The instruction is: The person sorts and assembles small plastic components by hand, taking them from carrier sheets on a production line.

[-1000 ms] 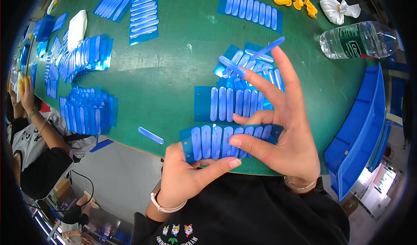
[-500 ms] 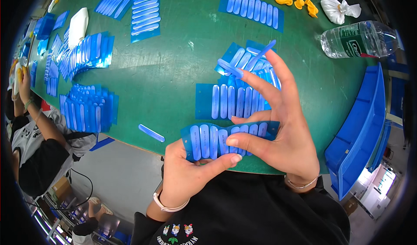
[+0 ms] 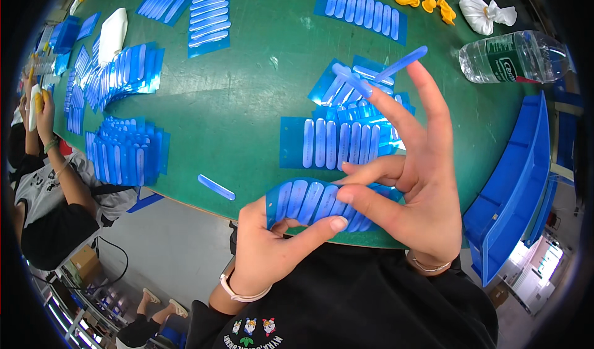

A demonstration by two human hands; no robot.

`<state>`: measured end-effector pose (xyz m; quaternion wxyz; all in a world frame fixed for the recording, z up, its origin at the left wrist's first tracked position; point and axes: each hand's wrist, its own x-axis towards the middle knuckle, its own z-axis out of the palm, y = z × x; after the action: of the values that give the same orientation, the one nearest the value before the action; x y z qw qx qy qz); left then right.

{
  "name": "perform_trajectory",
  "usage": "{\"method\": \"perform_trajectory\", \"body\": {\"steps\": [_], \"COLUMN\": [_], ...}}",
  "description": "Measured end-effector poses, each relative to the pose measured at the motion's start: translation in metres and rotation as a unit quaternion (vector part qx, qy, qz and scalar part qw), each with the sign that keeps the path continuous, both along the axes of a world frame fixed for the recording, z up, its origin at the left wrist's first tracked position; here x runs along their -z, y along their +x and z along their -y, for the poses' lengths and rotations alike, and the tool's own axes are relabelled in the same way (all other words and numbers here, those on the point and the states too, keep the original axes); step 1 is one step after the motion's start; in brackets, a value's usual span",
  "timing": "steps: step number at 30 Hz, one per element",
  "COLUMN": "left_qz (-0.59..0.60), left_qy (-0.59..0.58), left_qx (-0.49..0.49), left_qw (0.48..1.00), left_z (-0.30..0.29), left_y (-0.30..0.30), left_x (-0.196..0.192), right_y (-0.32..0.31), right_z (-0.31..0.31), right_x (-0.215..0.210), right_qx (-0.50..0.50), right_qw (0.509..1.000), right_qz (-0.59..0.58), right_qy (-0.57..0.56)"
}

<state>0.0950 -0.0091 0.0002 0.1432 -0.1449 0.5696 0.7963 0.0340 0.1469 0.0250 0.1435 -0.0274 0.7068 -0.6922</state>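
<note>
A blue film sheet with a row of rounded strips is held bowed over the table's front edge. My left hand pinches its left part, thumb across the front. With thumb and a bent finger my right hand grips the sheet's right half, partly covering it. Two other fingers of that hand point up. One loose blue strip clings to one fingertip and another blue strip to the other. Just beyond the hands lies a pile of similar strip sheets. A single strip lies left of my left hand.
Stacks of blue strip sheets lie on the green table at left, with a white packet. At right are a water bottle, a blue bin, a tied white bag and yellow pieces. Another person's hand works at far left.
The held sheet has gone from nearly flat to strongly bowed. My right hand has moved slightly right, its upright fingers carrying the two loose strips along.
</note>
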Motion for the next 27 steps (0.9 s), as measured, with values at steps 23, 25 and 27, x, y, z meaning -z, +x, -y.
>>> {"method": "perform_trajectory", "body": {"steps": [23, 25, 27], "left_qz": [0.071, 0.075, 0.068], "left_qy": [0.025, 0.04, 0.036], "left_qx": [0.021, 0.015, 0.009], "left_qw": [0.997, 0.996, 0.997], "left_z": [0.006, 0.005, 0.005], "left_y": [0.003, 0.003, 0.005], "left_x": [0.006, 0.004, 0.001], "right_y": [-0.003, -0.002, -0.001], "right_z": [-0.002, -0.001, 0.001], "right_x": [0.005, 0.004, 0.003], "right_qx": [0.023, 0.03, 0.027], "right_qw": [0.993, 0.994, 0.994], "right_qz": [0.065, 0.06, 0.056], "right_qy": [-0.094, -0.09, -0.089]}}
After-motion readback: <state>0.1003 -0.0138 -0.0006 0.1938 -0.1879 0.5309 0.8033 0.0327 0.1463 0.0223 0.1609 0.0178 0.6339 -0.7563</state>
